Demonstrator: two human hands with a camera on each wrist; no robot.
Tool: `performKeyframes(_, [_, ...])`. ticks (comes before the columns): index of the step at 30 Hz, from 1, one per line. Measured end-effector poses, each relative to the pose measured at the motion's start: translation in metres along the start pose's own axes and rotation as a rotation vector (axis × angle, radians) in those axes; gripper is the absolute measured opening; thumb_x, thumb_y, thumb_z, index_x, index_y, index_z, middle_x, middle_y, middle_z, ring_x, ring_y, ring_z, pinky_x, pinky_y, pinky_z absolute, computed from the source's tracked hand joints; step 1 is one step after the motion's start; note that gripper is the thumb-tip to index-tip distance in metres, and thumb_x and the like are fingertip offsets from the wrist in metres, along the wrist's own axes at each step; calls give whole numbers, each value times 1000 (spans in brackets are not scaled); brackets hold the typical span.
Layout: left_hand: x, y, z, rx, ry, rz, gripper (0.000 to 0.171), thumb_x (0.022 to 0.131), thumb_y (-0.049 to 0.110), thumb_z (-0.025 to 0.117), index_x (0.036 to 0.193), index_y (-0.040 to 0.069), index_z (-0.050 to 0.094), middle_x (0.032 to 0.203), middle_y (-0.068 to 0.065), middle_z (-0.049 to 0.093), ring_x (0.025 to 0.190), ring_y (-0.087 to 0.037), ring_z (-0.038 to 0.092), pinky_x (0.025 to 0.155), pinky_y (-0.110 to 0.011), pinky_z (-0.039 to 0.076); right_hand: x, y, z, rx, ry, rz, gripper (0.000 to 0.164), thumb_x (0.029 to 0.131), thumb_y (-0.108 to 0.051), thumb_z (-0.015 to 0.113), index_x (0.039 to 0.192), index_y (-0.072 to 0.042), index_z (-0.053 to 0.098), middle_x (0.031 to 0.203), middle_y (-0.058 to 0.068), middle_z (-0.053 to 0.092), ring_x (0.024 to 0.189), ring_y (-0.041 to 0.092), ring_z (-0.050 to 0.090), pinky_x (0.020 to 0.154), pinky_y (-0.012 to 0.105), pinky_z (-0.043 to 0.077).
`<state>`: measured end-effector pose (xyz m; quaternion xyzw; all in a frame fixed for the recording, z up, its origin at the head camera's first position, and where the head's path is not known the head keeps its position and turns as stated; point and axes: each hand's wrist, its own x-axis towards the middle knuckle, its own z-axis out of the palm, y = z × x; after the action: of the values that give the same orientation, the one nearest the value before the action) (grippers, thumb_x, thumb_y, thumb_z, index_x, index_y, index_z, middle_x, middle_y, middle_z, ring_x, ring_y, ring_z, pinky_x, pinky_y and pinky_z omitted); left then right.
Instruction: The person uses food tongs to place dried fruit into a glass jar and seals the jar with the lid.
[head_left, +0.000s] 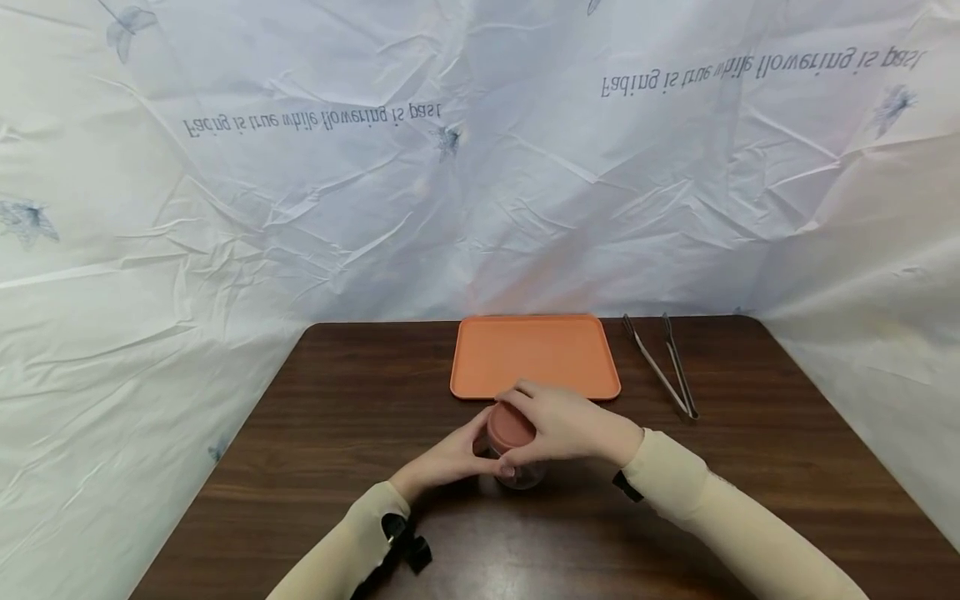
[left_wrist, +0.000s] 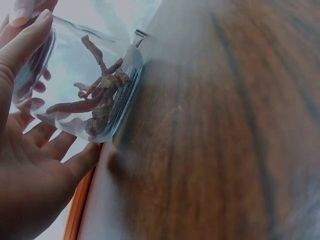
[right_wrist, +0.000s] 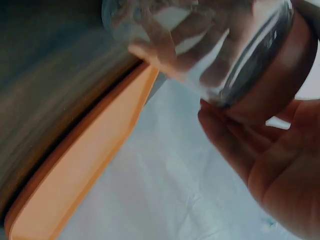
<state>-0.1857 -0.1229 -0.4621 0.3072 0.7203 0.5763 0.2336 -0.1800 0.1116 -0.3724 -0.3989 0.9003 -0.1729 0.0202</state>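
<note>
A clear jar (head_left: 529, 477) with a reddish-brown lid (head_left: 512, 427) stands on the table in front of me. From the left, my left hand (head_left: 448, 457) holds the jar's body, its fingers curving around the wall in the left wrist view. My right hand (head_left: 570, 423) grips the lid from above and the right, thumb on the near side and fingers on the far side. Inside the jar lie several brown, twisted, root-like dried pieces (left_wrist: 105, 92). In the right wrist view the lid (right_wrist: 280, 75) sits on the jar's mouth.
An orange tray (head_left: 536, 354) lies behind the jar at the table's far edge. Metal tongs (head_left: 667, 371) rest to its right with their arms spread. White printed sheeting (head_left: 480, 183) hangs behind and on both sides of the dark wooden table (head_left: 337, 417).
</note>
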Motion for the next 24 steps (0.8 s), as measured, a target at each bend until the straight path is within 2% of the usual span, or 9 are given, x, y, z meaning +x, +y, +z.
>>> performKeyframes(5, [-1, 1, 0, 19, 11, -9, 91, 90, 33, 78, 159, 40, 19, 156, 6, 38, 135, -15, 48, 105, -34, 43, -4, -3, 5, -1, 48, 26, 84, 81, -74, 68, 144, -21, 51, 120, -6, 54, 89, 6, 58, 70, 26, 51])
performKeyframes(8, [-1, 1, 1, 29, 6, -8, 91, 91, 31, 78, 159, 40, 17, 158, 7, 36, 138, -13, 45, 108, -33, 41, -9, 1, 3, 54, -4, -2, 95, 80, -76, 66, 155, -23, 39, 140, -2, 48, 109, 9, 57, 82, 30, 52])
performKeyframes(11, [-1, 2, 1, 33, -15, 6, 95, 91, 26, 79, 160, 40, 14, 158, 8, 34, 142, -12, 40, 110, -32, 38, -15, 10, -3, 179, -86, -36, 101, 82, -71, 68, 162, -27, 24, 159, -1, 30, 132, 14, 45, 96, 37, 48])
performKeyframes(14, [-1, 3, 1, 22, -44, 25, 100, 89, 18, 80, 160, 40, 13, 159, 9, 34, 143, -13, 38, 112, -34, 36, -21, 21, -10, 298, -131, -54, 98, 85, -61, 73, 162, -26, 22, 163, -1, 23, 142, 16, 35, 106, 42, 42])
performKeyframes(17, [0, 2, 1, 39, -48, 41, 103, 88, 15, 81, 160, 41, 12, 159, 10, 33, 143, -13, 38, 112, -33, 36, -22, 29, -13, 327, -131, -73, 90, 88, -54, 75, 160, -22, 30, 161, -1, 29, 143, 15, 34, 109, 43, 39])
performKeyframes(19, [0, 2, 1, 63, -34, 46, 103, 88, 17, 82, 160, 41, 13, 159, 11, 34, 142, -12, 39, 111, -33, 37, -22, 30, -13, 314, -112, -88, 86, 89, -51, 75, 158, -18, 36, 158, 0, 34, 141, 16, 38, 108, 43, 40])
performKeyframes(24, [-2, 3, 5, 177, 60, 33, 101, 85, 27, 85, 159, 41, 17, 155, 12, 39, 139, -11, 43, 110, -38, 39, -19, 23, -7, 234, -17, -69, 84, 86, -54, 77, 152, -11, 46, 146, 1, 45, 125, 16, 52, 97, 39, 48])
